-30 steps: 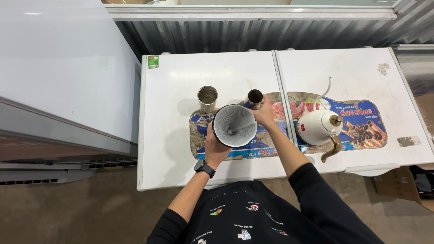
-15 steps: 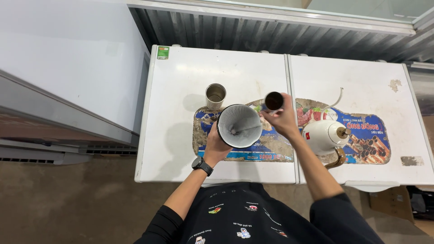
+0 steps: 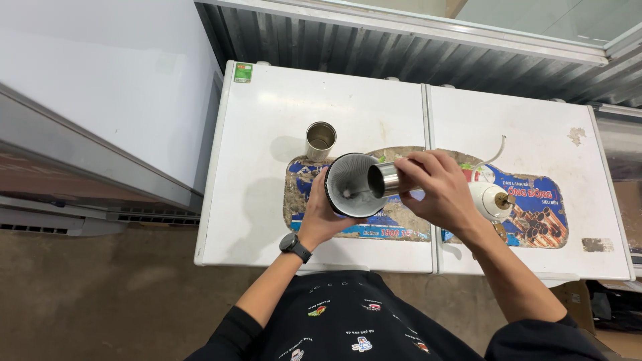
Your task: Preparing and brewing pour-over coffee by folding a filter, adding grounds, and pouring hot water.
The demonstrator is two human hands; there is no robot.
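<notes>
A steel cup stands alone on the white table, behind the hands. The left hand wraps the side of a wide dripper lined with white filter paper, held just above the table. The right hand is closed round a small steel canister, tipped mouth-first over the dripper's rim. The canister looks light, stiff and slick; gripping mid-body suits it. A white kettle sits rightmost

Looks like a back-of-shop or street stall spot: 2 white chest freezers, corrugated metal wall, bare concrete floor.
</notes>
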